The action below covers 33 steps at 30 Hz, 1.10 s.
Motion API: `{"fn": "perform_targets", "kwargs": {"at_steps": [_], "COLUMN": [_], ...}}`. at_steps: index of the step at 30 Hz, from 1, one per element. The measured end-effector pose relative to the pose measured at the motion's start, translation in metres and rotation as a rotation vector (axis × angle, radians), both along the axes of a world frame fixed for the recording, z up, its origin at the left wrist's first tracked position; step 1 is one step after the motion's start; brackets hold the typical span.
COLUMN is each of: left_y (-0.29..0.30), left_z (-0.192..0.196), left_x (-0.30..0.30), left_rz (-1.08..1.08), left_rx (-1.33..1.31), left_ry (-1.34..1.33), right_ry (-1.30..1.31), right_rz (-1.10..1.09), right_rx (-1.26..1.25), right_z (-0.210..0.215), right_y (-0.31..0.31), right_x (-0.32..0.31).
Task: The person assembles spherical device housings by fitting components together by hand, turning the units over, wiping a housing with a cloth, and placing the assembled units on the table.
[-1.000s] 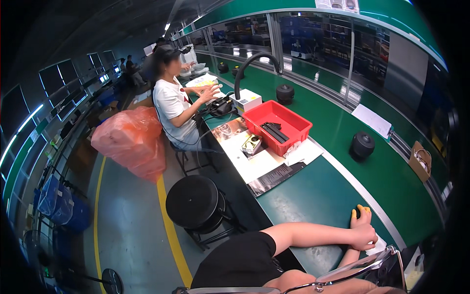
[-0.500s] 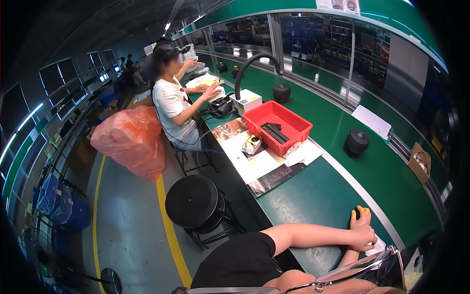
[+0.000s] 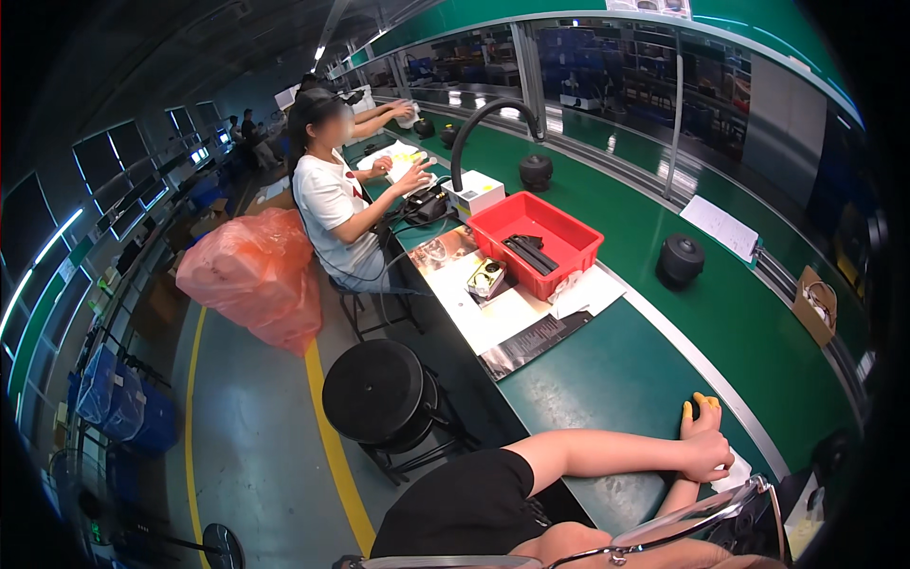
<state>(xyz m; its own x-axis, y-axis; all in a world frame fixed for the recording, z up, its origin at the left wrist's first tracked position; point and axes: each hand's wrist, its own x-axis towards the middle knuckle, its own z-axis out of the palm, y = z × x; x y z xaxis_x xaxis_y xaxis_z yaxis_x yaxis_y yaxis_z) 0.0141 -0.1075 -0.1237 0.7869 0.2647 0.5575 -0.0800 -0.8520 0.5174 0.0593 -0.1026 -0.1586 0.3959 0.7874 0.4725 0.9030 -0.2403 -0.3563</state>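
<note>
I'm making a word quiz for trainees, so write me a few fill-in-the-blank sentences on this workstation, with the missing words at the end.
1. The bin on the bench that holds black parts is coloured ____.
2. The unoccupied stool has a round seat coloured ____.
3. The covers on the fingertips of the right hand are ____.
4. The nearest seated co-worker wears a shirt whose main colour is ____.

Missing words: red; black; yellow; white.

A small white piece (image 3: 732, 473), its material unclear, lies on the table (image 3: 607, 379) just beside your left hand (image 3: 706, 457), partly hidden.
</note>
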Motion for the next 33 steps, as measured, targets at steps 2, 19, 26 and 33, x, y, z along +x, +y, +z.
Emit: {"fn": "perform_targets", "kwargs": {"at_steps": [2, 19, 26, 33], "left_y": [0.001, 0.000, 0.000, 0.001], "left_z": [-0.001, -0.001, -0.001, 0.000], "left_x": [0.000, 0.002, 0.002, 0.001], "left_rz": [-0.013, -0.011, -0.008, -0.010], "left_rx": [0.008, 0.026, 0.037, 0.029], "left_ry": [-0.004, 0.001, 0.000, -0.006], "right_ry": [0.008, 0.014, -0.006, -0.051], "right_rz": [0.028, 0.064, 0.089, 0.062], "right_rx": [0.012, 0.024, 0.056, 0.060], "right_z": [-0.001, -0.003, -0.006, -0.005], "right_y": [0.001, 0.002, 0.002, 0.001], "right_x": [0.002, 0.006, 0.008, 0.006]}}
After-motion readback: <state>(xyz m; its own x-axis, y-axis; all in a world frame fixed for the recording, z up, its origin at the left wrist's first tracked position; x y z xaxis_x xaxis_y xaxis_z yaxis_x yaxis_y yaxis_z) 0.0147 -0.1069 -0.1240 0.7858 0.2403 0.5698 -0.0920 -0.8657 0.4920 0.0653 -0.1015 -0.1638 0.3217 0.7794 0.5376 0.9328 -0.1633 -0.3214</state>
